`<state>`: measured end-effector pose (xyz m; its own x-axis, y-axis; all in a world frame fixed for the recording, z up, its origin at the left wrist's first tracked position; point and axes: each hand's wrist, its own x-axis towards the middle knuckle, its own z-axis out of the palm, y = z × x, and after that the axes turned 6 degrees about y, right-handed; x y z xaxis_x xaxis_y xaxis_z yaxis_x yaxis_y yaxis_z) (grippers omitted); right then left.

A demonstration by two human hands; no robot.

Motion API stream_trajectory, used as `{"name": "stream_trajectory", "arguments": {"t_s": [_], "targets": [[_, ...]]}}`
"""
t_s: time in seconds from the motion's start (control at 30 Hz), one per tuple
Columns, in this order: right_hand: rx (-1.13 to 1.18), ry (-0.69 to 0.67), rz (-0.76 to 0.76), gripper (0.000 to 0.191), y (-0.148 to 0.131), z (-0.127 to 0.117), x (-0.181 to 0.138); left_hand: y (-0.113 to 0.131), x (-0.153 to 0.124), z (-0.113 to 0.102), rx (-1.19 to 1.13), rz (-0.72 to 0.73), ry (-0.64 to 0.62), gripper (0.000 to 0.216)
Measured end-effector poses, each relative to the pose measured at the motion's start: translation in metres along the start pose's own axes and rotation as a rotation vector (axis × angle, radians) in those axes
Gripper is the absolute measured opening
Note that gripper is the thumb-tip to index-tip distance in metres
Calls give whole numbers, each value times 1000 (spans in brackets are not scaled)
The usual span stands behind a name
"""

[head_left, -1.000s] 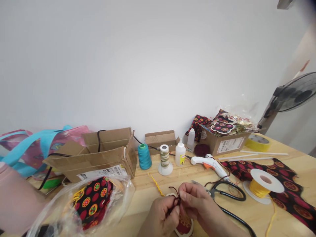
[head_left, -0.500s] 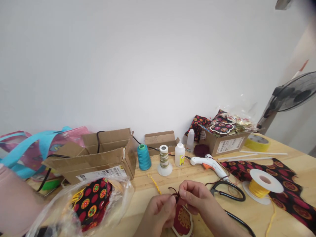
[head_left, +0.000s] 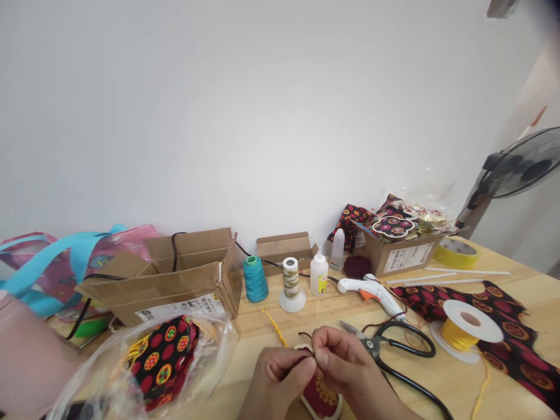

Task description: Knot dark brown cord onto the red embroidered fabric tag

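Note:
At the bottom middle, my left hand (head_left: 280, 376) and my right hand (head_left: 343, 367) meet fingertip to fingertip. Both pinch a thin dark cord (head_left: 305, 336) at the top of a small red fabric ornament with a gold pattern (head_left: 321, 396), which lies just under my fingers on the wooden table (head_left: 262, 321). Black-handled scissors (head_left: 396, 345) lie just right of my right hand. A strand of yellow cord (head_left: 275, 326) lies just beyond my hands.
Behind my hands stand a teal thread cone (head_left: 255, 279), a striped spool (head_left: 291, 283), a glue bottle (head_left: 319, 273) and a white glue gun (head_left: 371, 290). A yellow cord reel (head_left: 466, 328) rests on patterned cloth (head_left: 516, 338) at right. Cardboard boxes (head_left: 175, 274), a plastic bag of fabric (head_left: 161, 356) lie left.
My hands have dropped slightly toward the table and closed in together over the ornament. The cord loop that stood up between my fingers is now mostly tucked under them.

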<state>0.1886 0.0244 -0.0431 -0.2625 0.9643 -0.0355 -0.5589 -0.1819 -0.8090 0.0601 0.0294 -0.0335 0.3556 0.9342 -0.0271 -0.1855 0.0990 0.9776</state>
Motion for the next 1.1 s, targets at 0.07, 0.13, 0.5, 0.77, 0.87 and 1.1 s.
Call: {"name": "stream_trajectory", "arguments": {"t_s": [0.07,0.13,0.5,0.77,0.87,1.1], "targets": [[90,-11,33,27,5,0,1,-3,0,-2,-16,-1,-16,34],[126,-18,38,27,6,-1,2,-7,1,-4,-13,-18,-3,34],[-253,42,-105,31,-11,1,2,-10,6,-3,27,48,100,27],[-542,79,-176,28,-12,-3,1,-6,6,-5,124,41,84,19],[-571,38,-200,29,-8,-4,-1,-5,5,-5,127,16,108,17],[-343,-2,-162,32,-2,2,0,-17,6,-8,-88,-45,140,16]]}}
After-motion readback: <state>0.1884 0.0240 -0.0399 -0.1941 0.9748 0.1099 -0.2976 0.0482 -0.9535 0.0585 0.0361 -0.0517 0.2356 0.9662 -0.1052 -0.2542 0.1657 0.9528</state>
